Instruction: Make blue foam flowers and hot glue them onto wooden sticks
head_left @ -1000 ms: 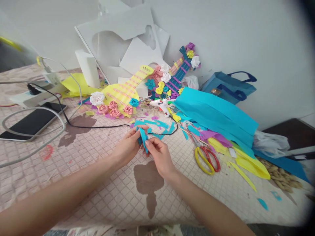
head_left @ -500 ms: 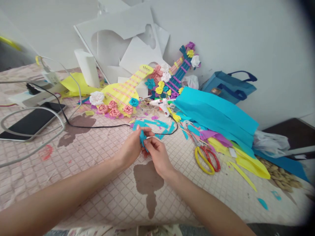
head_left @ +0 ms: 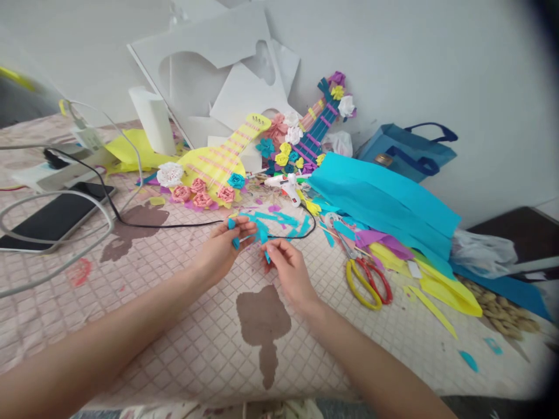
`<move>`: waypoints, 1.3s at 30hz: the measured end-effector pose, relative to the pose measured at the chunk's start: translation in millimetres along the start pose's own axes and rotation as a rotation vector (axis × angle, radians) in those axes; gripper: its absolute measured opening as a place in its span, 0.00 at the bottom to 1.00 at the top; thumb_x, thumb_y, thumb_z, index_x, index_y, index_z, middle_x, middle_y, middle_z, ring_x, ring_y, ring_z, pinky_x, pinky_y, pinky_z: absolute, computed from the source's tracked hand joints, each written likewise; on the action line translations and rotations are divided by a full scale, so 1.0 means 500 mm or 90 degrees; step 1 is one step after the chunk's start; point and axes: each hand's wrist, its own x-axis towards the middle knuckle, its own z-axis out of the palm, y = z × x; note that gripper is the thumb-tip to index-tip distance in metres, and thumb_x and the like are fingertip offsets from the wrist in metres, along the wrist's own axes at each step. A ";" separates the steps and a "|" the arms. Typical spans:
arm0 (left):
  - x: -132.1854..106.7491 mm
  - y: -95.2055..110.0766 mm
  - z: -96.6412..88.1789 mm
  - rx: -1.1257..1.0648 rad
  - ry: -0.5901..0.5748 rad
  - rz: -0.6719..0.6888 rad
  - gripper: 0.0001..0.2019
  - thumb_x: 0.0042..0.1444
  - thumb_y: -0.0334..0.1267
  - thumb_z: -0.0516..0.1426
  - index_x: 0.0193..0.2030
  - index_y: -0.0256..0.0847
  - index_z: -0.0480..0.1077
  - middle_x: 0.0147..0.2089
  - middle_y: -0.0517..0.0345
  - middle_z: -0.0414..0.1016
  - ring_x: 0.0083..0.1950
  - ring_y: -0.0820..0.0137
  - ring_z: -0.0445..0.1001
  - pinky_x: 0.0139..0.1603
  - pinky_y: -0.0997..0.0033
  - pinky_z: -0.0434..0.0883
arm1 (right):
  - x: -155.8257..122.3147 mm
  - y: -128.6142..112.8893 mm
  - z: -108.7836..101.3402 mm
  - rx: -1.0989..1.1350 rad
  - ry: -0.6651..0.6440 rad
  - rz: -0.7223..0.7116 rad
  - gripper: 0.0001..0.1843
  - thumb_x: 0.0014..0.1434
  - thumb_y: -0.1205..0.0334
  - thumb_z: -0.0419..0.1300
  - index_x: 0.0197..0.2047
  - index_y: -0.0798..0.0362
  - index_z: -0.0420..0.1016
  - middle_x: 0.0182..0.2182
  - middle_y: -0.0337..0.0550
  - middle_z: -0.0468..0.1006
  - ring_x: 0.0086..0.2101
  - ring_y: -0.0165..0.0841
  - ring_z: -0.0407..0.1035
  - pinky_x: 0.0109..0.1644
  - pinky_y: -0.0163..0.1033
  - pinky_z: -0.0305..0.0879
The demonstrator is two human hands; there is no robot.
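My left hand (head_left: 225, 244) holds small pieces of turquoise crepe paper (head_left: 236, 242) by the thumb, with its other fingers stretched to the right. Across a narrow gap, my right hand (head_left: 290, 270) pinches a turquoise crepe paper strip (head_left: 264, 234) between thumb and fingertips; the strip points up and away. More cut turquoise strips (head_left: 286, 219) lie on the table just beyond both hands. A white glue gun (head_left: 286, 187) rests behind them, its black cord curving round to the left. To the right of my right hand lie scissors (head_left: 369, 279) with one yellow and one red handle.
A yellow paper guitar (head_left: 213, 166) with paper flowers and a blue one (head_left: 317, 137) lean at the back. Turquoise sheets (head_left: 384, 203) and yellow paper (head_left: 449, 291) lie right. A phone (head_left: 56, 215), cables and a power strip (head_left: 56, 171) occupy the left.
My hands, close together around the turquoise paper before, have moved apart. My left hand has shifted left with pieces in it, while my right hand keeps a strip, now more visible.
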 end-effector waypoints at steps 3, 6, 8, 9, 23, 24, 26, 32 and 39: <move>0.001 -0.005 -0.004 0.027 -0.021 -0.058 0.07 0.51 0.22 0.54 0.34 0.35 0.70 0.33 0.58 0.72 0.27 0.79 0.66 0.33 0.77 0.69 | 0.004 -0.008 -0.012 -0.004 -0.012 -0.005 0.07 0.56 0.57 0.59 0.34 0.52 0.71 0.28 0.37 0.72 0.26 0.26 0.65 0.29 0.33 0.64; -0.007 -0.020 -0.002 0.052 -0.058 -0.119 0.06 0.50 0.23 0.56 0.34 0.33 0.71 0.29 0.59 0.70 0.23 0.81 0.61 0.25 0.79 0.63 | 0.004 -0.013 -0.016 -0.003 -0.025 0.001 0.09 0.55 0.60 0.59 0.40 0.50 0.69 0.30 0.36 0.74 0.26 0.26 0.66 0.29 0.33 0.65; -0.013 -0.026 0.000 0.067 -0.073 -0.138 0.04 0.50 0.26 0.58 0.34 0.33 0.71 0.28 0.60 0.68 0.22 0.81 0.59 0.23 0.80 0.60 | 0.004 -0.015 -0.016 -0.005 -0.029 0.006 0.16 0.55 0.61 0.59 0.47 0.48 0.65 0.30 0.34 0.74 0.26 0.26 0.67 0.30 0.33 0.66; -0.015 -0.027 0.000 0.075 -0.077 -0.141 0.03 0.51 0.29 0.59 0.34 0.33 0.72 0.27 0.60 0.68 0.22 0.82 0.58 0.23 0.80 0.59 | 0.003 -0.016 -0.016 -0.007 -0.029 0.008 0.19 0.55 0.61 0.59 0.51 0.46 0.64 0.29 0.33 0.74 0.26 0.26 0.67 0.30 0.34 0.66; -0.020 -0.018 0.001 0.119 -0.089 -0.136 0.13 0.46 0.42 0.67 0.28 0.37 0.68 0.25 0.67 0.61 0.24 0.81 0.58 0.26 0.79 0.57 | 0.000 -0.013 -0.018 -0.057 -0.065 -0.029 0.27 0.55 0.64 0.57 0.57 0.46 0.56 0.31 0.35 0.74 0.28 0.27 0.67 0.32 0.34 0.66; -0.021 -0.017 0.002 0.121 -0.089 -0.131 0.12 0.45 0.40 0.67 0.28 0.37 0.69 0.26 0.66 0.63 0.25 0.80 0.60 0.27 0.79 0.58 | 0.000 -0.011 -0.019 -0.063 -0.065 -0.033 0.27 0.55 0.64 0.57 0.57 0.47 0.57 0.31 0.35 0.73 0.28 0.27 0.67 0.32 0.34 0.65; -0.024 -0.016 0.002 0.130 -0.092 -0.128 0.11 0.44 0.38 0.67 0.28 0.37 0.69 0.28 0.64 0.66 0.29 0.79 0.63 0.29 0.79 0.59 | 0.001 -0.006 -0.021 -0.076 -0.073 -0.041 0.26 0.55 0.64 0.57 0.57 0.47 0.58 0.30 0.34 0.72 0.28 0.27 0.67 0.32 0.34 0.65; -0.020 -0.018 -0.002 0.146 -0.089 -0.124 0.12 0.44 0.39 0.67 0.28 0.38 0.69 0.29 0.64 0.65 0.30 0.78 0.63 0.29 0.79 0.60 | 0.003 -0.004 -0.024 -0.118 -0.069 -0.072 0.13 0.55 0.60 0.60 0.45 0.48 0.69 0.32 0.38 0.73 0.32 0.30 0.67 0.35 0.36 0.65; -0.015 -0.009 -0.005 0.169 -0.094 -0.098 0.13 0.46 0.42 0.67 0.29 0.37 0.70 0.27 0.65 0.62 0.26 0.80 0.56 0.26 0.79 0.57 | 0.009 -0.021 -0.036 -0.074 0.001 -0.075 0.11 0.60 0.56 0.56 0.44 0.49 0.72 0.32 0.37 0.74 0.27 0.27 0.66 0.33 0.35 0.65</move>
